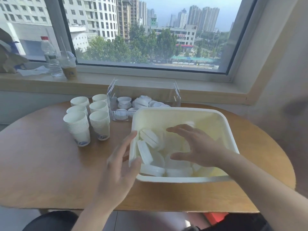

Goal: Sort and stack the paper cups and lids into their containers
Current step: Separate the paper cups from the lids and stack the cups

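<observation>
A cream plastic bin (226,130) stands on the round wooden table and holds several white lids (150,139), some lying flat and some on edge. My left hand (120,164) is at the bin's left wall, thumb against the rim and fingers straight. My right hand (196,145) hovers spread and empty above the lids inside the bin. Behind the bin a clear container (175,95) holds more white lids (124,102). Several stacks of white paper cups (88,120) stand left of the clear container.
A water bottle (50,55) and an iced drink cup (69,65) stand on the windowsill at the back left, next to crumpled paper (31,70). Bare wooden table (41,164) lies to the left of the bin.
</observation>
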`<state>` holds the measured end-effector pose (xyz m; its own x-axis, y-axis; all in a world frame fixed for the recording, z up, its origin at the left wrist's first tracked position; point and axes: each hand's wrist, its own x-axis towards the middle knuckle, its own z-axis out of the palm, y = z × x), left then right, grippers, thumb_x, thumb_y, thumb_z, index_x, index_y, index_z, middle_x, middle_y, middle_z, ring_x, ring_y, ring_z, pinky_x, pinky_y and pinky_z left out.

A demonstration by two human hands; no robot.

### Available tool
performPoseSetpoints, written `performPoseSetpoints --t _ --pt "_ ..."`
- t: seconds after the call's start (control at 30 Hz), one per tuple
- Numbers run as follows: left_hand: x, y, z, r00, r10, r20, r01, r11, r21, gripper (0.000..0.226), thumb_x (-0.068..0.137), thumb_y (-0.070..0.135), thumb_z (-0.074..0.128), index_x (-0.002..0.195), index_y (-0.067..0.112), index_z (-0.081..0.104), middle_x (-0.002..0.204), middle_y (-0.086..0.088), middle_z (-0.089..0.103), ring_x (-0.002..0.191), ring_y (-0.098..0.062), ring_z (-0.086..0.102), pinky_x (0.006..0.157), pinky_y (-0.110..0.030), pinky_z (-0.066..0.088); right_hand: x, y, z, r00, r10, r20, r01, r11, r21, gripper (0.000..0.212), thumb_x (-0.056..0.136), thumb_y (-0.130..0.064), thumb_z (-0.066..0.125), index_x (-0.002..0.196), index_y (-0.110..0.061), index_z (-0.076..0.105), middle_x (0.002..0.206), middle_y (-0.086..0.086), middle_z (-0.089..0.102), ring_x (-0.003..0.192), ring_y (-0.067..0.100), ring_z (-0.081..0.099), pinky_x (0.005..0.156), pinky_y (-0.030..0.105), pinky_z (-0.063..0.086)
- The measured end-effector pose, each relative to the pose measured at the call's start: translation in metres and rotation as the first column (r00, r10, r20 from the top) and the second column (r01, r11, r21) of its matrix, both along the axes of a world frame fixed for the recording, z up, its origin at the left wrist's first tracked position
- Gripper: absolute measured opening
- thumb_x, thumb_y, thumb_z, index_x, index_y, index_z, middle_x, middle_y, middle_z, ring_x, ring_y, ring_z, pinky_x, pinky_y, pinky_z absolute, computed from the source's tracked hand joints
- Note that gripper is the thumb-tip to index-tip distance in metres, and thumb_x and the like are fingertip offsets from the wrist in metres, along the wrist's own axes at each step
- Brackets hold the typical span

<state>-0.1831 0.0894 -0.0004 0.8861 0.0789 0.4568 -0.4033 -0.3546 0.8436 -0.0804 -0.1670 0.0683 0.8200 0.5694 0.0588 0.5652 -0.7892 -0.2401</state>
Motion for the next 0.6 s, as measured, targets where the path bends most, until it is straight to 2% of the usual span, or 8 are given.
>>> performPoseSetpoints --t 0.1,0.17,0.23,0.3,0.4,0.5,0.53,0.6 --pt "-0.008 -0.007 -0.002 0.999 0.038 0.031 -0.04 0.997 0.069 0.058 0.098 0.029 0.06 0.154 0.038 0.045 0.156 0.032 0.046 0.149 0.003 0.04 0.118 -0.017 0.035 -0.007 0.011 -0.005 0.999 0.045 -0.024 -0.045 0.999 0.011 0.093 0.083 -0.075 0.069 0.158 -0.056 0.018 0.162 -0.017 0.032 0.142 0.014 0.041 0.115 0.041 0.036" --pt "-0.012 -0.013 -0.001 0.998 0.049 0.049 -0.054 0.993 0.106 0.057 0.098 0.035 0.058 0.153 0.037 0.045 0.155 0.033 0.046 0.149 0.002 0.041 0.115 -0.01 0.031 -0.011 0.022 -0.01 0.998 0.062 -0.032 -0.062 0.998 0.001 0.102 0.076 -0.083 0.067 0.158 -0.058 0.011 0.167 -0.016 0.024 0.145 0.015 0.041 0.112 0.042 0.04" --pt "-0.014 -0.019 -0.002 0.996 0.056 0.069 -0.065 0.988 0.138 0.059 0.096 0.039 0.055 0.154 0.035 0.046 0.155 0.03 0.047 0.148 -0.002 0.044 0.116 -0.015 0.034 -0.014 0.033 -0.015 0.997 0.066 -0.035 -0.066 0.998 0.015 0.109 0.07 -0.089 0.066 0.157 -0.059 0.008 0.171 -0.013 0.014 0.149 0.017 0.039 0.112 0.043 0.042" --pt "-0.016 -0.023 -0.005 0.994 0.053 0.092 -0.067 0.986 0.152 0.058 0.097 0.038 0.055 0.154 0.034 0.047 0.155 0.022 0.051 0.145 -0.01 0.05 0.117 -0.029 0.042 -0.018 0.041 -0.02 0.997 0.073 -0.025 -0.072 0.997 0.025 0.112 0.068 -0.088 0.068 0.157 -0.058 0.008 0.173 -0.01 0.007 0.153 0.021 0.034 0.112 0.044 0.041" --pt "-0.018 -0.026 -0.008 0.99 0.057 0.128 -0.078 0.984 0.162 0.056 0.098 0.035 0.055 0.154 0.036 0.049 0.156 0.016 0.052 0.146 -0.014 0.049 0.115 -0.04 0.045 -0.019 0.046 -0.024 0.997 0.072 -0.016 -0.071 0.997 0.042 0.104 0.076 -0.076 0.073 0.158 -0.052 0.015 0.171 -0.006 0.013 0.146 0.026 0.044 0.11 0.043 0.044" --pt "-0.018 -0.028 -0.009 0.991 0.063 0.121 -0.082 0.984 0.157 0.058 0.097 0.036 0.055 0.154 0.035 0.048 0.157 0.018 0.05 0.148 -0.014 0.047 0.117 -0.039 0.045 -0.017 0.045 -0.021 0.999 0.039 0.013 -0.04 0.991 0.129 0.077 0.085 -0.048 0.072 0.153 -0.044 0.036 0.157 -0.01 0.038 0.125 0.024 0.06 0.093 0.035 0.05" --pt "-0.018 -0.028 -0.008 0.99 0.065 0.124 -0.084 0.984 0.159 0.058 0.096 0.035 0.055 0.153 0.036 0.048 0.156 0.019 0.05 0.148 -0.012 0.046 0.118 -0.035 0.043 -0.016 0.042 -0.019 0.999 0.011 0.044 -0.017 0.989 0.146 0.068 0.086 -0.039 0.07 0.148 -0.043 0.043 0.151 -0.012 0.045 0.12 0.022 0.063 0.086 0.031 0.051" --pt "-0.018 -0.028 -0.007 0.989 0.072 0.127 -0.092 0.982 0.167 0.057 0.096 0.036 0.056 0.153 0.036 0.048 0.156 0.02 0.051 0.148 -0.009 0.046 0.118 -0.024 0.037 -0.013 0.031 -0.015 0.989 -0.073 0.127 0.055 0.989 0.138 0.054 0.087 -0.026 0.065 0.136 -0.044 0.054 0.143 -0.017 0.053 0.112 0.018 0.065 0.067 0.009 0.037"
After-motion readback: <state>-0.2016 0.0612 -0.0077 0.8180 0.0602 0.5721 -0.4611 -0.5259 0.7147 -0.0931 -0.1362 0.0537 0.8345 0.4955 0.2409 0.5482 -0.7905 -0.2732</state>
